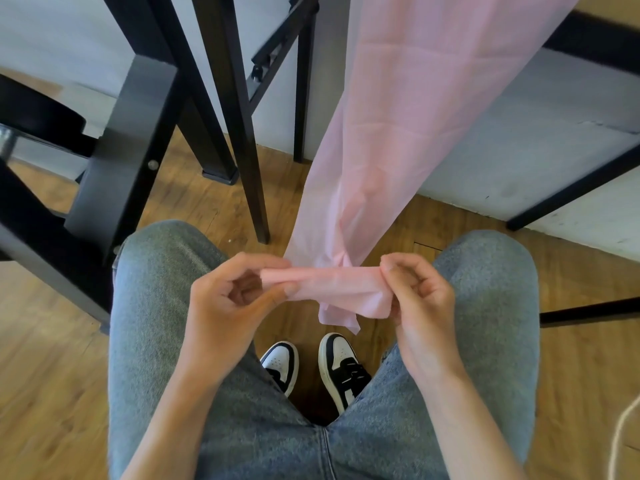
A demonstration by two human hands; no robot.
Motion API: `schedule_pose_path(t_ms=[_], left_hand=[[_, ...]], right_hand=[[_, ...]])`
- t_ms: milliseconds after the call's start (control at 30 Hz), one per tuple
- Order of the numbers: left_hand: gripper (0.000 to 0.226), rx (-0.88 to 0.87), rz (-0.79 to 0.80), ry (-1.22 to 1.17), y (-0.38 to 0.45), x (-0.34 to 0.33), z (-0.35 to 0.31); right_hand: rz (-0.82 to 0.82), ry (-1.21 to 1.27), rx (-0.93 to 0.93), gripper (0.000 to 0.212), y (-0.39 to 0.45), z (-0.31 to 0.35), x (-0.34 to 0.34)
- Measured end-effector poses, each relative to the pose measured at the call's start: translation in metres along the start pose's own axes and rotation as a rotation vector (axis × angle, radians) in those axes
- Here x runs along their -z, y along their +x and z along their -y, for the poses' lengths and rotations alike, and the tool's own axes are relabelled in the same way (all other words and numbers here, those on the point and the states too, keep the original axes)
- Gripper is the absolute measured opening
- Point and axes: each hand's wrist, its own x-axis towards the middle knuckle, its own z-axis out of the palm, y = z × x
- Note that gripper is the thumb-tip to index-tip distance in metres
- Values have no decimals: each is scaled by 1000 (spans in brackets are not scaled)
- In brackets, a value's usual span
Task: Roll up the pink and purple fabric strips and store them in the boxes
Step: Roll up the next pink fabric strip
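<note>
A long pink fabric strip hangs down from the top right toward my lap. Its lower end is folded into a short, loose roll held sideways between both hands above my knees. My left hand pinches the roll's left end between thumb and fingers. On the other end, my right hand pinches with curled fingers. A loose corner of the fabric dangles below the roll. No purple strip and no box is in view.
I sit in blue jeans, with black and white shoes on a wooden floor. Black table and chair legs stand ahead and to the left. A black frame bar runs along the right. A pale cord lies at the lower right.
</note>
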Motion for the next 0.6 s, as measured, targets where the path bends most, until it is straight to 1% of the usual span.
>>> schedule_pose_path(t_ms=[33,133,200,267,300,433,533,600], left_hand=[[25,-1,-9,22,0,0,0],[17,24,-53,46,0,0,-2],[15,53,-75,35,0,1,-2],[13,80,-80,32,0,1,-2],[13,91,-79,38,0,2,-1],[14,110,-73,60,1,3,1],[14,98,-73,46,2,1,-2],[18,95,-38,36,2,0,-5]], right_hand=[[11,8,-2,10,0,0,0],[84,10,-2,20,0,1,3],[161,-32,-3,26,1,1,8],[199,-116,0,33,2,2,12],[194,-161,14,32,3,3,15],[191,-285,107,15,7,5,21],[193,-339,171,17,8,4,23],[164,-353,203,20,8,5,22]])
